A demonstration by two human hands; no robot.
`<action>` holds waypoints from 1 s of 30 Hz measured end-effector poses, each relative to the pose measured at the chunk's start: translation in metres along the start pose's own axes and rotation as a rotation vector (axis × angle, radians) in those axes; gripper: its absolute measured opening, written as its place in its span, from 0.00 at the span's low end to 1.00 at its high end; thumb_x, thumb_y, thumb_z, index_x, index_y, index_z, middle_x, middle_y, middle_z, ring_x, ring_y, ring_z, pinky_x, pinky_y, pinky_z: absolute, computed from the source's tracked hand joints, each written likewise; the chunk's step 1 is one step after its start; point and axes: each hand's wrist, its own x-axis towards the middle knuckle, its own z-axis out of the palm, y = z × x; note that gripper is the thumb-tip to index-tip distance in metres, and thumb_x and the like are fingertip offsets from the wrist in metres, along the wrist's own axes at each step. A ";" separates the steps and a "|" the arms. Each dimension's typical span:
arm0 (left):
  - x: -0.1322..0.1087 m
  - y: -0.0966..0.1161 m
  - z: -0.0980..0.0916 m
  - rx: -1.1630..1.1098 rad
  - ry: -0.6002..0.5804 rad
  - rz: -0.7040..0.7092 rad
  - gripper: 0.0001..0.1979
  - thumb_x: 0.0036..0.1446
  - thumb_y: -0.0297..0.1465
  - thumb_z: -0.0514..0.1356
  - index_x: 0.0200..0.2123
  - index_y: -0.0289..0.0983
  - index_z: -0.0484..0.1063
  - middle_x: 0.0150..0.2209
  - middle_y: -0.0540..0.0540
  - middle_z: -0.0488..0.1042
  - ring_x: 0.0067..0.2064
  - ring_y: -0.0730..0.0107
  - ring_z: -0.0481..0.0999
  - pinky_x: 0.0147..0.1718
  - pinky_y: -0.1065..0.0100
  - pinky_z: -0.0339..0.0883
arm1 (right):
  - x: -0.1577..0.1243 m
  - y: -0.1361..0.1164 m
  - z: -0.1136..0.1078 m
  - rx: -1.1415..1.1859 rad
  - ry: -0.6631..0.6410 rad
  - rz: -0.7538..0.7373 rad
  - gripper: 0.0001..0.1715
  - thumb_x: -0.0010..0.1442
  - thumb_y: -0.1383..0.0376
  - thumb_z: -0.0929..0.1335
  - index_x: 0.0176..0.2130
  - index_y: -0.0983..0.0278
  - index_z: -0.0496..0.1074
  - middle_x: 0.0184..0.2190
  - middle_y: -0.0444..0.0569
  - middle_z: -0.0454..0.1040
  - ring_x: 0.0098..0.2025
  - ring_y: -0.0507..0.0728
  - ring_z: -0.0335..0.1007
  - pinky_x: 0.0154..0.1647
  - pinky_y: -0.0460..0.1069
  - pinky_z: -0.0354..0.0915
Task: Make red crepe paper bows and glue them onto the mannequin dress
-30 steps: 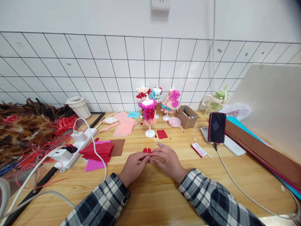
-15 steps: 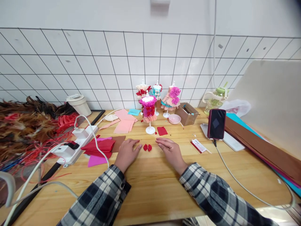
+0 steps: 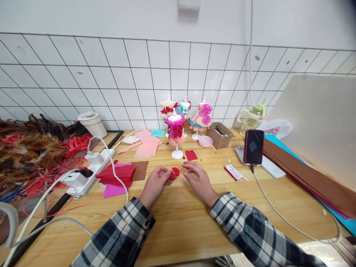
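Between thumb and fingers, my left hand [image 3: 157, 182] pinches one end of a small red paper bow [image 3: 175, 172], whose other fanned side points up and right. My right hand [image 3: 198, 178] hovers just right of the bow, fingers apart and holding nothing. Behind the hands, a small white dress form [image 3: 176, 137] stands upright in a magenta, red and peach paper dress. A small red paper piece [image 3: 191, 155] lies to the right of its base.
More dress forms [image 3: 201, 115] stand by the tiled wall near a cardboard box [image 3: 219, 135] and pink bowl [image 3: 205, 141]. Left are red paper sheets [image 3: 118, 174], a power strip [image 3: 91, 174] with cables, and feathers [image 3: 36, 148]. A phone [image 3: 253, 147] stands at right beside long paper sheets [image 3: 311, 178].
My left hand has moved right and taken hold of the red bow, which was lying on the table between the hands. My right hand's fingers have spread apart.
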 end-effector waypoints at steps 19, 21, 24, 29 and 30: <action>-0.010 0.003 0.010 -0.140 0.021 -0.110 0.22 0.43 0.35 0.68 0.39 0.36 0.64 0.28 0.50 0.76 0.32 0.69 0.77 0.33 0.68 0.71 | -0.004 -0.006 -0.001 -0.259 -0.112 -0.172 0.13 0.57 0.63 0.68 0.43 0.53 0.76 0.55 0.48 0.65 0.54 0.59 0.61 0.56 0.58 0.60; -0.012 0.004 0.010 -0.174 0.009 -0.150 0.20 0.42 0.34 0.68 0.36 0.36 0.64 0.27 0.50 0.76 0.32 0.70 0.77 0.32 0.69 0.71 | -0.005 -0.007 -0.003 -0.355 -0.150 -0.246 0.14 0.57 0.63 0.68 0.43 0.51 0.76 0.55 0.47 0.66 0.54 0.60 0.61 0.56 0.59 0.59; -0.013 0.005 0.010 -0.185 0.004 -0.173 0.19 0.42 0.33 0.69 0.34 0.36 0.64 0.26 0.51 0.75 0.30 0.71 0.77 0.29 0.71 0.70 | -0.006 -0.008 -0.004 -0.423 -0.174 -0.259 0.13 0.58 0.63 0.67 0.44 0.50 0.76 0.54 0.45 0.68 0.53 0.60 0.63 0.54 0.59 0.60; -0.014 0.008 0.010 -0.246 0.011 -0.181 0.18 0.43 0.31 0.69 0.35 0.36 0.64 0.27 0.50 0.76 0.30 0.73 0.77 0.31 0.72 0.70 | -0.006 -0.009 -0.003 -0.474 -0.195 -0.261 0.13 0.59 0.61 0.66 0.44 0.52 0.75 0.52 0.44 0.71 0.52 0.59 0.64 0.53 0.57 0.60; -0.014 0.009 0.010 -0.283 0.010 -0.187 0.18 0.43 0.30 0.69 0.35 0.35 0.65 0.27 0.50 0.76 0.30 0.74 0.77 0.31 0.72 0.71 | -0.006 -0.009 -0.003 -0.480 -0.198 -0.265 0.13 0.60 0.60 0.66 0.45 0.52 0.74 0.52 0.44 0.71 0.52 0.58 0.64 0.53 0.57 0.59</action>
